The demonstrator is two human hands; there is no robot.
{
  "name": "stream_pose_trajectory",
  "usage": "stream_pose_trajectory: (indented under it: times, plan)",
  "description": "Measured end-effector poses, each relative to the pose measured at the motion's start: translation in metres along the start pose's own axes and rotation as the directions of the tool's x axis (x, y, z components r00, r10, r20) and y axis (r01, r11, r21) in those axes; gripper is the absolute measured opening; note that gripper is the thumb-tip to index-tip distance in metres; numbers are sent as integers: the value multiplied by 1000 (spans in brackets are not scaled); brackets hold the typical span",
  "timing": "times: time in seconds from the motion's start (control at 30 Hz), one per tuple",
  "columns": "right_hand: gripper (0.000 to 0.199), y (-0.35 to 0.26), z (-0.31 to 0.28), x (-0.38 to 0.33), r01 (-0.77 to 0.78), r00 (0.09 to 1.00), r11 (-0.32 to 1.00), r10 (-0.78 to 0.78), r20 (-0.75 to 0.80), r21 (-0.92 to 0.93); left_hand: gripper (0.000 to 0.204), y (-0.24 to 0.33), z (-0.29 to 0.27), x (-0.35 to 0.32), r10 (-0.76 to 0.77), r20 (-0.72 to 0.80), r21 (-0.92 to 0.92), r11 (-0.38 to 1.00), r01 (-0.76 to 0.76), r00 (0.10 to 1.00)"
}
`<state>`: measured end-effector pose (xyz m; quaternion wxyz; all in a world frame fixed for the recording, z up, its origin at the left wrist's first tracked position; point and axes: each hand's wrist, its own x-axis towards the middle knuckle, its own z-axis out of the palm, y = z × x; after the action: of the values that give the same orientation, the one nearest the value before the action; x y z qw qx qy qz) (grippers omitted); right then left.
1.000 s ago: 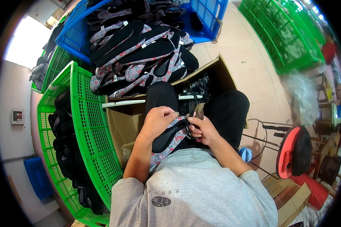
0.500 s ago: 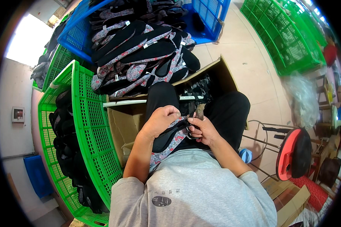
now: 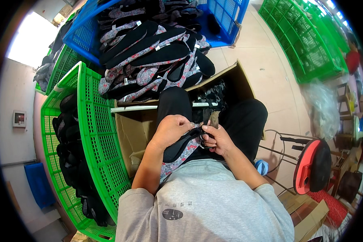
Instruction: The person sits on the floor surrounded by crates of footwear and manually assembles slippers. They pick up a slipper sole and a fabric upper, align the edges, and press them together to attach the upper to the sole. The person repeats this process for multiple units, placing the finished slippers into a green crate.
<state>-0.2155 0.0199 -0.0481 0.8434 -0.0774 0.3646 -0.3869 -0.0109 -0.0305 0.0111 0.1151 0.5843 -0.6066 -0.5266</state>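
Green crate (image 3: 101, 137): stands upright at the left, dark footwear packed inside.
Blue crate (image 3: 81, 40): beyond the knees, slippers inside.
Pile (image 3: 159, 56): floral-edged black slippers, heaped in front of the blue crate toward the knees.
Carton (image 3: 127, 141): around and below the knees, a white rod (image 3: 135, 109) across it.
Slipper (image 3: 186, 154): in the lap, against the grey shirt, its far end up at the fingers; the step in hand looks like close work on that far edge.
Left hand (image 3: 170, 132): thumb and finger pinched narrow on the slipper's far edge.
Right hand (image 3: 220, 140): fingers curled, thumb drawn in, holding a dark piece that juts up from the grip; whether it also pinches the slipper, I cannot tell.
Dark piece (image 3: 214, 119): long and narrow; too small to tell its kind.
Fingertips (image 3: 190, 125): the two hands nearly meet; any next move here seems to call for a steady left pinch, the edge held taut, and small right-hand motion clear of the left fingers.
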Motion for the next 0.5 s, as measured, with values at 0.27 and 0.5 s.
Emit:
stream_pose_trajectory:
  times: [0.27, 0.5]
  plan:
    - [14, 4, -4, 2, 28, 999, 999, -29, 28, 25, 18, -22, 6, 6, 263, 97, -34, 965, -261, 960]
    - [13, 8, -6, 1, 59, 997, 997, -61, 41, 50, 19, -21, 11, 6, 220, 121, -265, 947, -182, 968]
